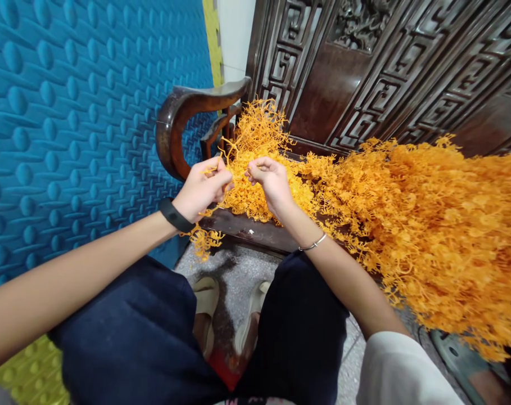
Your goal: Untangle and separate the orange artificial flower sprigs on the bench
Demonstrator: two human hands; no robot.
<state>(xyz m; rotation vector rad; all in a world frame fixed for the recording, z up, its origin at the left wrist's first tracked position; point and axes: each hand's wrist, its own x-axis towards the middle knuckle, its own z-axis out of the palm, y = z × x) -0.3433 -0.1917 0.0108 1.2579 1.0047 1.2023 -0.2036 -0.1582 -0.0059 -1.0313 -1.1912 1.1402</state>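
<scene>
My left hand (208, 183), with a black band on the wrist, is closed around an orange plastic branching stem (226, 151). Thin forked ends stick up above its fingers, and a cluster of orange sprigs (205, 243) hangs below that hand. A short gap away, my right hand (270, 179) is pinched, thumb against fingers; whatever lies between the fingertips is too small to make out. Behind and beneath both hands spreads a pile of orange plastic sprigs (255, 197) on the dark wooden bench seat (255, 229). Thinner, bare-looking stems (263, 121) are heaped at its back.
A much larger heap of orange plastic sprigs (457, 225) fills the right side. The bench's curved armrest (171, 126) stands left of my hands, its carved backrest (331, 90) behind. Blue textured foam matting (78, 124) covers the left. My slippered feet rest on the speckled floor (234, 264).
</scene>
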